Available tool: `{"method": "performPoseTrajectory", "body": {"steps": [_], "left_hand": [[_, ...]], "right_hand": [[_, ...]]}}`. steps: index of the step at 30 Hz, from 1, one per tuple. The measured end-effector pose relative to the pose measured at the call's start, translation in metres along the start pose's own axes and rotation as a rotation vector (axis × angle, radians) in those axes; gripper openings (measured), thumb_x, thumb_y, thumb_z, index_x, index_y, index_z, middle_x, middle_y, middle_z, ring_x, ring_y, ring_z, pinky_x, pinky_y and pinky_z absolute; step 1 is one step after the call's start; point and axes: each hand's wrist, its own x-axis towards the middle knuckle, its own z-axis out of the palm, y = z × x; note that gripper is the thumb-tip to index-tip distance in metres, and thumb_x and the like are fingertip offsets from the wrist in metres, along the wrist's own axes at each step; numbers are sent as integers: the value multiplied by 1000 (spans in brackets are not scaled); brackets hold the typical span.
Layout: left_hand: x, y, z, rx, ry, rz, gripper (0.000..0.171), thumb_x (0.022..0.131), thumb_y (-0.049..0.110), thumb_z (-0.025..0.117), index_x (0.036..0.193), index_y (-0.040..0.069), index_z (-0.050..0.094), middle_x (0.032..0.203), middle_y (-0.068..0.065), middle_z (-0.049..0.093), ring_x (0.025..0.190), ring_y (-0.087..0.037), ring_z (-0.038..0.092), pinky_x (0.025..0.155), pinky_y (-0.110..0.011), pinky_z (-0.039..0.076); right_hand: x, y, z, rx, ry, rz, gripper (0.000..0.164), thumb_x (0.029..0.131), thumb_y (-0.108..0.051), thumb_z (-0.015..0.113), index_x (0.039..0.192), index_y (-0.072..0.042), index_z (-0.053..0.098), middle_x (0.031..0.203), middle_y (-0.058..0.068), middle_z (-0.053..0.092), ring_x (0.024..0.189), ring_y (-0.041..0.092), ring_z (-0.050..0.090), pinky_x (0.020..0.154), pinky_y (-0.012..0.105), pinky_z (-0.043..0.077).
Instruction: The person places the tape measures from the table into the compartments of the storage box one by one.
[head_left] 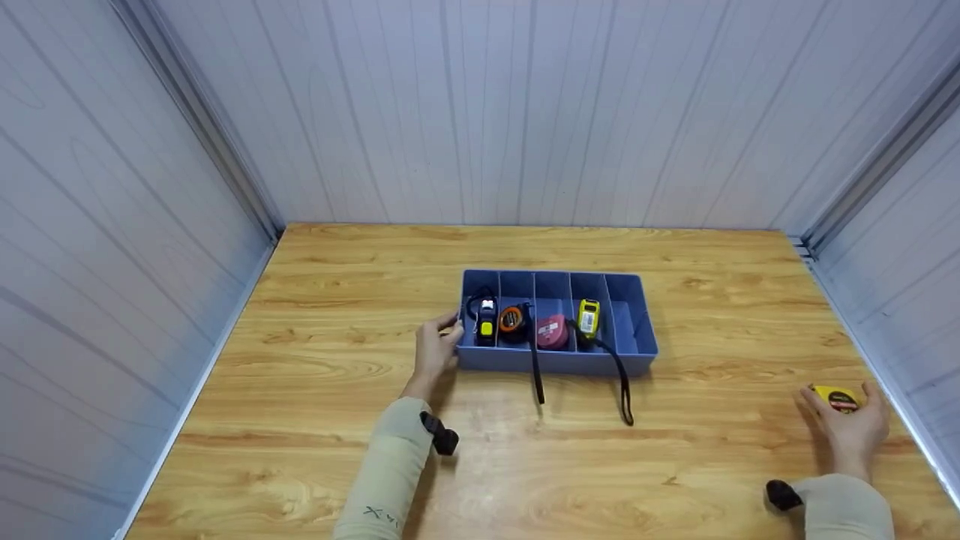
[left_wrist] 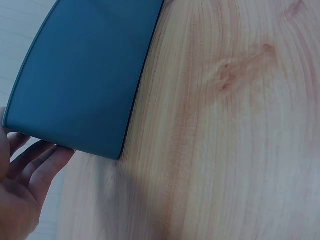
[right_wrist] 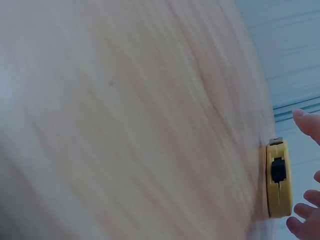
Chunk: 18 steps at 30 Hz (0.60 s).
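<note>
My left hand [head_left: 435, 349] holds the left end of a blue compartment box [head_left: 555, 363]. In the left wrist view, its fingers [left_wrist: 47, 167] lie against the box's end wall, with the thumb by the rim. At the far right, my right hand [head_left: 855, 431] is spread around a yellow tape measure [head_left: 836, 397]. The right wrist view shows this tape measure [right_wrist: 279, 182] on the table, with a gap between it and the fingertips. Inside the box lie a black-and-yellow tape measure [head_left: 487, 322], an orange-and-black one [head_left: 513, 319], a red one [head_left: 553, 333] and a yellow one [head_left: 589, 318].
The box's rightmost compartment [head_left: 630, 319] holds nothing. Two black wrist straps [head_left: 625, 390] hang over its front wall onto the table. Wood-grain tabletop [head_left: 300, 420] surrounds the box, bounded by pale panel walls [head_left: 480, 112] at the back and both sides.
</note>
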Motion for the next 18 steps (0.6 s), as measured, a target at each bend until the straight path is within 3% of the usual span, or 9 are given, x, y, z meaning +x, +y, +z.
{"method": "performPoseTrajectory", "body": {"steps": [5,11,18], "left_hand": [[1,0,0,7,3,-2,32,83,6,55,114,3,60,103,-14,62,79,-18,59,56,-23,46],[3,-2,1,62,36,74,30,80,4,56,109,-2,62,96,-17,64,77,-21,61,65,-26,51],[2,-1,1,59,41,85,30,80,4,57,108,-2,62,97,-17,64,78,-22,62,66,-28,51]], "right_hand": [[3,4,0,11,-18,38,93,75,-34,66,142,-3,9,143,22,12,128,37,14,103,47,17],[5,9,-1,-1,-10,58,95,74,-35,66,141,0,8,143,23,11,129,37,13,104,46,15],[8,13,-1,-5,-30,100,97,73,-37,67,141,0,7,143,22,12,129,35,15,104,43,15]]}}
